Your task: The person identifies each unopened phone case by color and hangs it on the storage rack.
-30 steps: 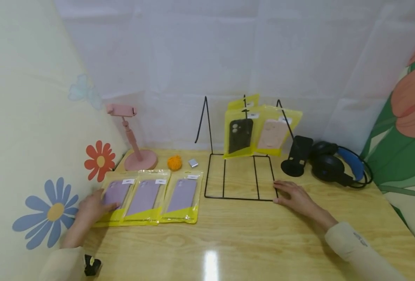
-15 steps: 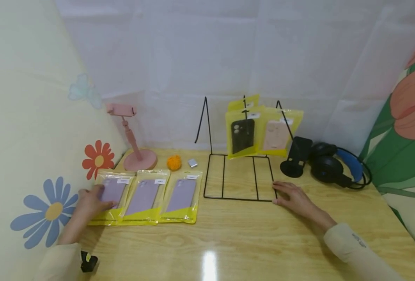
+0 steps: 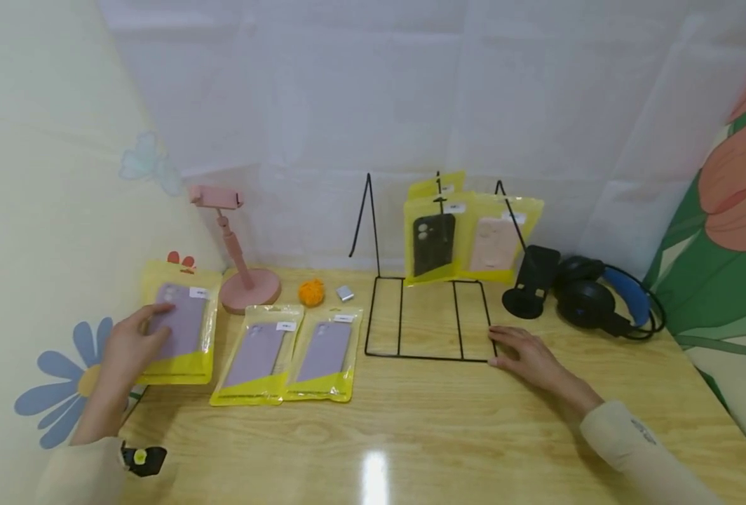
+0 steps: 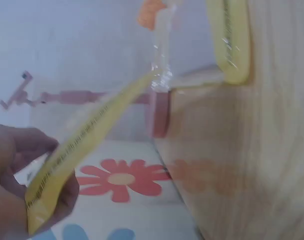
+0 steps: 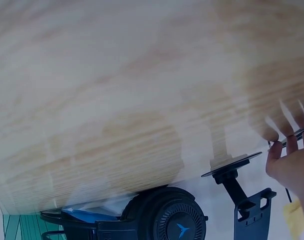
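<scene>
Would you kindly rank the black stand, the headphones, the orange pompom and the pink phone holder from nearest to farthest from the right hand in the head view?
From the right hand:
1. Black stand, just behind the hand.
2. Headphones, behind, to the right.
3. Orange pompom, far left, past the wire rack.
4. Pink phone holder, farthest left, by the wall.

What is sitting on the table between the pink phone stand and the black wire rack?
In the head view, a small orange pompom and a little silver block lie between the pink phone stand and the black wire rack.
</scene>
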### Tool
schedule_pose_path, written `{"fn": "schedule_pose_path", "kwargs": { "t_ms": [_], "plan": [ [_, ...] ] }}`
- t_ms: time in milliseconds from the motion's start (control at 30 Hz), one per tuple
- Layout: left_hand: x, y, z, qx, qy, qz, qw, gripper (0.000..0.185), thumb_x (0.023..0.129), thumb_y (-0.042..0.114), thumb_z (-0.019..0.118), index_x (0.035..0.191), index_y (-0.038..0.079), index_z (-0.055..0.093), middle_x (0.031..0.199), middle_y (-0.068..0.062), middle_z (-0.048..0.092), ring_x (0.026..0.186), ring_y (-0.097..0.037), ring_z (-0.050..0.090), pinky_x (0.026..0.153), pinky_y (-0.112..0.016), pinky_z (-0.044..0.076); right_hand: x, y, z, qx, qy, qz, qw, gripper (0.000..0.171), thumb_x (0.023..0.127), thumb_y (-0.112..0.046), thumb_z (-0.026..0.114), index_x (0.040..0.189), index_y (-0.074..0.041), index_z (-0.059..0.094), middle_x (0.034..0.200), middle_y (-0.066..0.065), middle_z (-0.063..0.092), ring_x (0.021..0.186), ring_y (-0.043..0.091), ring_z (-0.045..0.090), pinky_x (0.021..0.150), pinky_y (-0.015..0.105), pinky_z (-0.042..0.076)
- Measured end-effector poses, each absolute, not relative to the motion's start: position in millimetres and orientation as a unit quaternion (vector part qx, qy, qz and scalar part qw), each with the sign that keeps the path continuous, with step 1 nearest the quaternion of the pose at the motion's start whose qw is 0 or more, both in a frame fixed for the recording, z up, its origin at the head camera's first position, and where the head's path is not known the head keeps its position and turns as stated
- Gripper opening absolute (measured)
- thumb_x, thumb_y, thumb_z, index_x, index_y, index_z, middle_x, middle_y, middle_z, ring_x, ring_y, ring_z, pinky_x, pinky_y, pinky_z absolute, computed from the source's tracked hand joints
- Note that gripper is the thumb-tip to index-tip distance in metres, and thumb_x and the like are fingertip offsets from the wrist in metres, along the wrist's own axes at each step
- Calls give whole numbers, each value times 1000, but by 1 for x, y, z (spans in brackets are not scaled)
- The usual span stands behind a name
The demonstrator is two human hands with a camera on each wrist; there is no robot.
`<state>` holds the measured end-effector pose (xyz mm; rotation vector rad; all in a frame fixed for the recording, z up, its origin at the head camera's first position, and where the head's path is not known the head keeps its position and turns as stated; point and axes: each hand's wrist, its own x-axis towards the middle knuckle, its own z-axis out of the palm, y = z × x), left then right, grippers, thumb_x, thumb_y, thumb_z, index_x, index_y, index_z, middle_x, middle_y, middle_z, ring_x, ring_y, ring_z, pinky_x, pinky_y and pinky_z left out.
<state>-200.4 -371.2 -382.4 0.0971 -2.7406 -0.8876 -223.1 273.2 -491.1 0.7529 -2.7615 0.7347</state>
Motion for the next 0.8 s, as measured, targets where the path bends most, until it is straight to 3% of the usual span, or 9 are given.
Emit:
{"fn": "schedule_pose_path", "kwargs": {
  "t_ms": [67, 133, 267, 333, 400, 500, 533, 633, 800],
  "plan": [
    [-198, -361, -376, 10, -933, -327, 149, 42, 96, 12, 53, 135, -3, 50, 138, -39, 39, 110, -48, 42, 87, -52, 38, -223, 273, -491, 254, -931, 248, 90, 54, 87, -29, 71, 131, -1, 58, 137, 18, 53, 126, 40, 46, 98, 64, 34],
    [-194, -348, -370, -22, -923, -344, 169, 41, 97, 15, 56, 136, 2, 51, 139, -32, 43, 111, -37, 44, 88, -35, 43, -224, 274, -492, 255, -930, 248, 91, 54, 87, -29, 71, 131, -1, 58, 137, 18, 53, 126, 40, 46, 97, 64, 34],
    [-191, -319, -365, -103, -893, -391, 198, 43, 93, 10, 64, 136, 9, 55, 135, -9, 50, 104, -8, 45, 76, -5, 39, -225, 275, -495, 256, -929, 247, 99, 54, 86, -29, 73, 130, -1, 59, 136, 18, 54, 125, 39, 47, 96, 63, 35],
    [-190, -305, -364, -141, -876, -415, 202, 46, 90, 4, 67, 134, 9, 57, 133, 3, 51, 107, 0, 45, 80, -4, 40, -226, 274, -495, 255, -929, 248, 99, 55, 85, -29, 73, 131, -2, 59, 137, 17, 53, 125, 38, 47, 97, 62, 35],
    [-186, -291, -363, -166, -864, -433, 196, 48, 87, 0, 68, 133, 10, 58, 129, 12, 50, 109, 0, 45, 84, -5, 40, -226, 274, -495, 253, -929, 251, 95, 55, 85, -29, 73, 131, -2, 58, 137, 17, 53, 126, 38, 47, 97, 62, 35],
    [-180, -272, -362, -211, -838, -470, 178, 46, 85, -8, 67, 128, 5, 61, 142, 10, 45, 132, -3, 33, 95, -6, 35, -225, 273, -495, 251, -931, 250, 89, 55, 86, -30, 72, 132, -2, 58, 138, 17, 52, 126, 38, 46, 98, 63, 34],
    [-177, -265, -362, -224, -830, -482, 169, 44, 84, -9, 66, 127, 4, 61, 143, 8, 44, 133, -5, 32, 95, -7, 36, -225, 273, -495, 251, -930, 251, 89, 55, 86, -29, 72, 132, -2, 58, 138, 17, 53, 126, 38, 47, 97, 63, 34],
    [-172, -246, -362, -265, -803, -514, 145, 42, 84, -14, 64, 123, -1, 62, 147, 3, 41, 133, -12, 34, 92, -11, 41, -224, 272, -494, 252, -931, 248, 91, 54, 86, -29, 72, 131, -1, 58, 137, 18, 53, 125, 39, 47, 97, 63, 34],
    [-172, -217, -360, -303, -781, -533, 119, 41, 85, -12, 64, 124, 3, 63, 139, 4, 49, 113, -14, 45, 82, -17, 48, -224, 273, -494, 255, -930, 247, 92, 54, 86, -28, 72, 131, -1, 58, 137, 18, 53, 125, 39, 47, 98, 63, 34]
  ]
}}
